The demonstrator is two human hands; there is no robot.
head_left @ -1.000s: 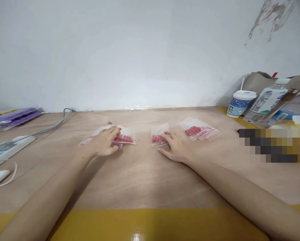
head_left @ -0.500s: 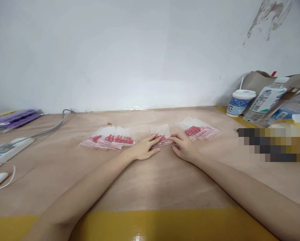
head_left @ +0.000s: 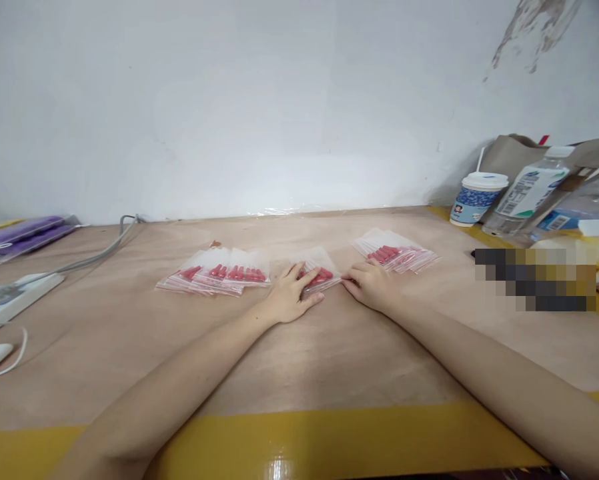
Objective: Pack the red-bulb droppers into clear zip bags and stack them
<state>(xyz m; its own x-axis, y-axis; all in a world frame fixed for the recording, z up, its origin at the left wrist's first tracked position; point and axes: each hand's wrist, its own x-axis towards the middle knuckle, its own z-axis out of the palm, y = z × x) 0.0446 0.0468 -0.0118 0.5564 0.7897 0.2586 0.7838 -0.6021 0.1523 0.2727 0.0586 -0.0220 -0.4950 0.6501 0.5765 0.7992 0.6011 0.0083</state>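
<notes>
A small clear zip bag (head_left: 322, 260) with several red, slim pieces inside lies flat on the table between my hands. My left hand (head_left: 288, 297) rests on the bag's left part with its fingers spread, covering some of the red pieces. At the bag's right corner, the fingertips of my right hand (head_left: 370, 285) pinch the plastic edge. A fanned row of similar bags (head_left: 214, 272) with red pieces lies to the left of my left hand. Another overlapping fan of such bags (head_left: 394, 251) is just beyond my right hand.
At the back right stand a lidded paper cup (head_left: 475, 200) with a straw and a plastic bottle (head_left: 529, 190). On the left are a white power strip (head_left: 27, 293), a grey cable (head_left: 97, 259) and purple packets (head_left: 27, 237). A wall (head_left: 229, 120) closes off the table's far side.
The middle bag now shows more of its red pieces and upper part. My right fingers have drawn together at its right corner, while my left fingers have spread across it.
</notes>
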